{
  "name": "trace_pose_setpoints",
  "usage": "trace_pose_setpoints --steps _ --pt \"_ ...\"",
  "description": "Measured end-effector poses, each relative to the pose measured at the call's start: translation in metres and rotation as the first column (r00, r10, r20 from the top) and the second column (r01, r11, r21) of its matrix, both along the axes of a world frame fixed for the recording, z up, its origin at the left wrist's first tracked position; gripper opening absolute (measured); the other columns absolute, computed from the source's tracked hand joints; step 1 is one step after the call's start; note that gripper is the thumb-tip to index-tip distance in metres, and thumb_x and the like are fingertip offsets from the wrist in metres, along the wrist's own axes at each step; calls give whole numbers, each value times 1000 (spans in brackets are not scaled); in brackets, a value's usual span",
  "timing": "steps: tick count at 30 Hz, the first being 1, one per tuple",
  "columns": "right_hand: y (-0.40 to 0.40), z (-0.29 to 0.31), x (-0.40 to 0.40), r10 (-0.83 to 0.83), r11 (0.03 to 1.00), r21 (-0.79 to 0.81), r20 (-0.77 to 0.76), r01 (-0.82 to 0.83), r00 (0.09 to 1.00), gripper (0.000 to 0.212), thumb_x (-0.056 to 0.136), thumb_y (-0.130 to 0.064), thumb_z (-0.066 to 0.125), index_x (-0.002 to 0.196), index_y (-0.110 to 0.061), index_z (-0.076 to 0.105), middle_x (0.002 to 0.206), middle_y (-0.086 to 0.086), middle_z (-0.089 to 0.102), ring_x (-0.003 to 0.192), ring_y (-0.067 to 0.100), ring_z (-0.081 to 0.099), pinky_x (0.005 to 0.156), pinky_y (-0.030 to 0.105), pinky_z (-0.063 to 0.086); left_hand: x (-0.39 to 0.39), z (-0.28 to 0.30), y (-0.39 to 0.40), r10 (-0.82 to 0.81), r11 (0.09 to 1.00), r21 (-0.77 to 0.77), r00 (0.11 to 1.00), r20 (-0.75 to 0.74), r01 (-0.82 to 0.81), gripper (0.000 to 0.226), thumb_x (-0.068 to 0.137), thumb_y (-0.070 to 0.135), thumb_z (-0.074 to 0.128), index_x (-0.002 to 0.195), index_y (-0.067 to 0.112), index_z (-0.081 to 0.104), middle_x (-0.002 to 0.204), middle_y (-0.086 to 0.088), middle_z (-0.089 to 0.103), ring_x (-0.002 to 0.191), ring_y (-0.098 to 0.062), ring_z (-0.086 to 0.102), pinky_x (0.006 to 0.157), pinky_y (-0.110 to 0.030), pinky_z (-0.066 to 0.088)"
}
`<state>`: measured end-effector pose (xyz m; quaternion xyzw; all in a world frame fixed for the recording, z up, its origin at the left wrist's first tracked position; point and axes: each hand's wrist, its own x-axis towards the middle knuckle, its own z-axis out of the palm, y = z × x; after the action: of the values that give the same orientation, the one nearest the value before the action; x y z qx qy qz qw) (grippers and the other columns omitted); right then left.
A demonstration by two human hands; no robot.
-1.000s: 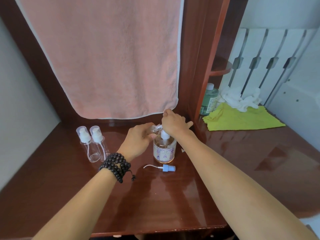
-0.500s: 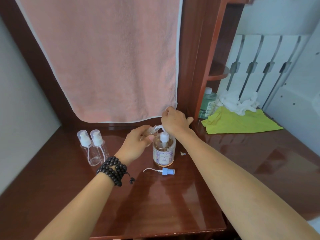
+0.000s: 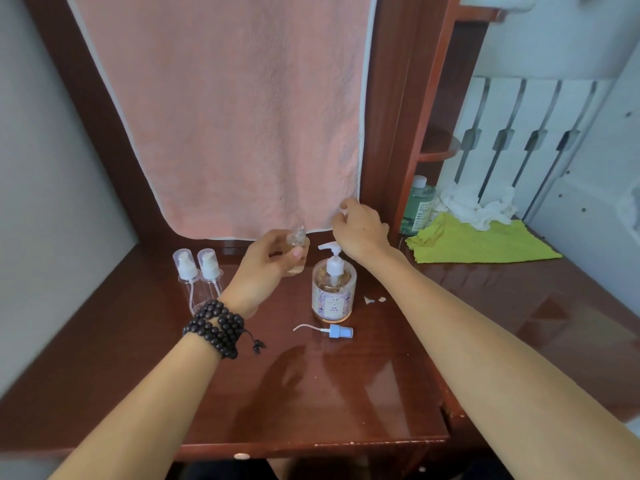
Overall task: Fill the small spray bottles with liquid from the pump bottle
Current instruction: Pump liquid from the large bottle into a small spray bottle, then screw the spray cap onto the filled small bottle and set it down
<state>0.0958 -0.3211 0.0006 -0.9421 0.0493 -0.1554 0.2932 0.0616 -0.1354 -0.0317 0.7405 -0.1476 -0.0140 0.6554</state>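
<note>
Left hand (image 3: 266, 268), black bead bracelet (image 3: 216, 329) on the wrist, grips a small clear uncapped spray bottle (image 3: 298, 252), held upright in the air just left of the pump. Amber liquid shows in the bottle's lower part. Right hand (image 3: 362, 230) is raised above and behind the pump head, not touching it, fingers curled with something small and white at the fingertips; can't tell what it is.

Clear round pump bottle with white pump and amber liquid (image 3: 333, 291) stands on the glossy red-brown wooden desk (image 3: 346, 393), spout pointing left. It carries a pale floral label with a small panel of print, too small to read.

Count:
- 2 more small clear bottles with white pumps under clear caps (image 3: 197, 275), upright, touching side by side, left of the left hand.
- 1 loose light-blue spray head with white dip tube (image 3: 337, 331), lying flat just in front of the pump bottle.
- 2 small white scraps (image 3: 374, 299) right of the pump bottle.

Further out: pink towel (image 3: 235, 116) hangs behind, its hem near both hands. To the right, past the wooden upright, stands a green-liquid bottle with a white cap (image 3: 417, 206), label unreadable, beside a yellow-green cloth (image 3: 481, 242) and crumpled white cloth (image 3: 474, 204).

Desk's front edge is near the viewer; the surface between that edge and the bottles holds only the forearms.
</note>
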Motion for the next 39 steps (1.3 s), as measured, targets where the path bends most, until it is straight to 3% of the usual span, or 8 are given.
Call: trace_pose_setpoints --steps 6,12,15,21,25,29,32,39 --pt "-3 -20 -58 214 973 66 123 -223 969 17 91 -12 54 101 -14 67 67 -6 62 66 17 63 67 36 53 -16 -2 11 63 996 54 996 65 -67 31 85 25 72 113 21 59 112 -5 68 104 -21 66 89 -35 54" --pt "-16 -75 -81 291 903 -195 -377 -383 879 23 90 -13 57 112 -18 63 104 9 65 94 30 65 80 40 56 -35 -17 18 59 992 113 997 44 -64 31 84 25 74 111 20 61 108 1 72 106 -18 66 100 -45 50" --pt "-14 -96 -86 282 798 -412 -391 -440 876 17 94 -18 57 110 -13 57 113 11 63 104 35 61 73 38 47 -41 -21 18 52 990 130 997 52 -58 27 84 23 74 107 23 61 106 5 71 105 -13 66 102 -40 48" --pt "-4 -108 -91 296 747 -475 -386 -464 873 18 98 -25 63 110 -13 64 111 9 68 104 32 64 79 38 51 -42 -23 21 50 987 149 998 49 -57 30 83 21 75 110 18 61 105 4 72 102 -11 67 95 -31 50" --pt "-9 -69 -85 379 847 -223 -385 -483 842 11 91 -30 67 87 -20 67 87 2 67 83 22 62 72 32 51 -38 -22 27 69 983 164 996 60 -78 29 83 23 75 109 21 61 108 5 70 105 -6 64 95 -26 47" --pt "-29 -7 -76 419 908 31 -148 -419 896 15 95 -27 63 98 -22 77 85 -4 69 68 7 61 63 19 44 -33 -20 30 86 984 152 993 77 -97 27 84 21 74 107 23 62 109 2 69 104 -14 65 93 -30 51" --pt "-39 8 -77 395 912 111 15 -394 919 13 96 -25 63 103 -26 74 92 -11 72 80 1 64 72 17 44 -31 -22 27 93 981 164 994 62 -102 28 82 23 76 107 27 62 109 1 69 102 -17 66 91 -34 53" --pt "-39 3 -75 464 868 150 96 -474 880 9 93 -20 67 99 -26 67 73 -18 65 66 3 59 64 16 43 -30 -22 18 88 974 205 994 71 -101 28 81 23 77 105 25 63 104 6 71 97 -12 68 92 -37 54"
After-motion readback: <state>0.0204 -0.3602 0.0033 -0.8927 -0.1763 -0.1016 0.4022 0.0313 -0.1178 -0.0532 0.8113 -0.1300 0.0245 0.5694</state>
